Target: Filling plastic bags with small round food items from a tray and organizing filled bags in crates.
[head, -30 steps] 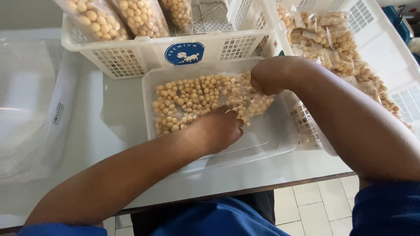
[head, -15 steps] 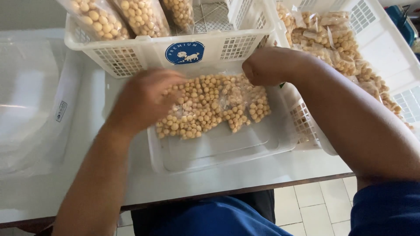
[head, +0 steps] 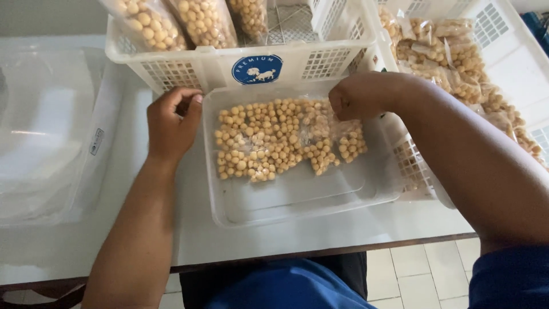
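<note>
Here, nearest: clear plastic tray (head: 297, 200) w/ a flat clear bag of round yellow-tan snacks (head: 280, 137) lying in its far half. Left hand (head: 170, 123) sits at the tray's far-left corner, fingers curled over the rim, just left of the bag (can't tell if they touch it). Right hand (head: 357, 96) is clenched on the bag's far-right edge. Beyond the fingertips: white lattice basket (head: 240, 63) w/ upright filled bags; another w/ more packs (head: 457, 57) far right.

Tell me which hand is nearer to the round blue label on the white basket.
Left. The left hand grips the clear tray's left rim, just below-left of the blue label. The right hand is a fist at the tray's upper right, farther from the label.
</note>
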